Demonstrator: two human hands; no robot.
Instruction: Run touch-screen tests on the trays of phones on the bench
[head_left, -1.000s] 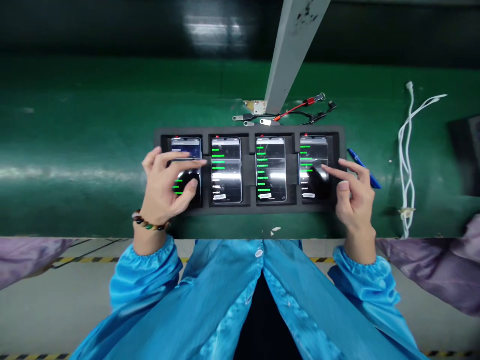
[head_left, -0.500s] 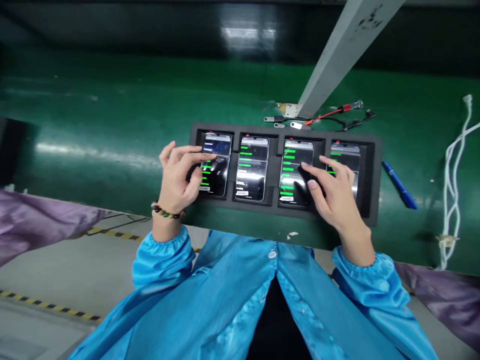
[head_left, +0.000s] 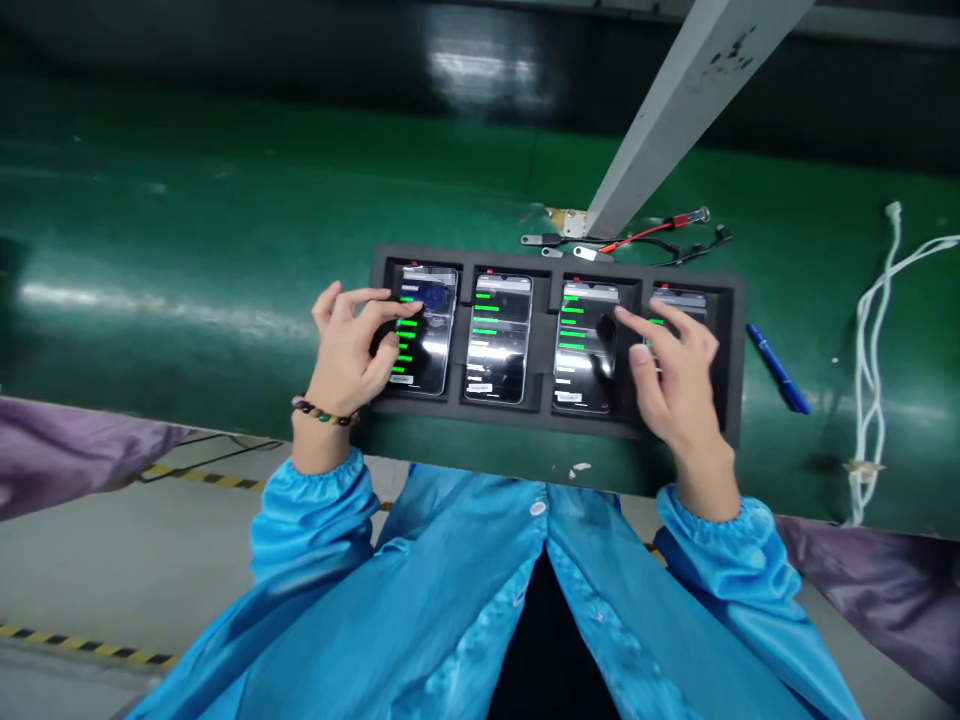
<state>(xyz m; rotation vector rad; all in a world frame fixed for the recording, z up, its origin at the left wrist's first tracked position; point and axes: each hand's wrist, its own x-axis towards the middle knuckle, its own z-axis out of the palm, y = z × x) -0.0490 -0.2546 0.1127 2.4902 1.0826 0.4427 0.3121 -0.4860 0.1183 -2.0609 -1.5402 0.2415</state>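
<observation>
Several smartphones lie face up in the pockets of a dark foam tray [head_left: 540,420], their lit screens showing green and white lines of text. My left hand [head_left: 346,345], with a beaded bracelet at the wrist, has its fingers spread and the index finger over the leftmost phone [head_left: 427,350]. Beside it lies the second phone [head_left: 499,340], untouched. With fingers apart, my right hand [head_left: 679,375] holds nothing; its index fingertip is at the right edge of the third phone [head_left: 586,345]. The same hand partly covers the rightmost phone [head_left: 686,302].
A grey metal post [head_left: 660,130] rises behind the tray. At its foot lie key-like metal tabs and a red-and-black cable [head_left: 645,235]. A blue pen [head_left: 778,370] and a white cable [head_left: 868,370] are to the right. Purple sleeves [head_left: 75,450] of other people show at the sides.
On the third phone, fewer lines are green and more are white. My right index finger has moved up and toward that phone's right edge. The left hand stays over the leftmost phone.
</observation>
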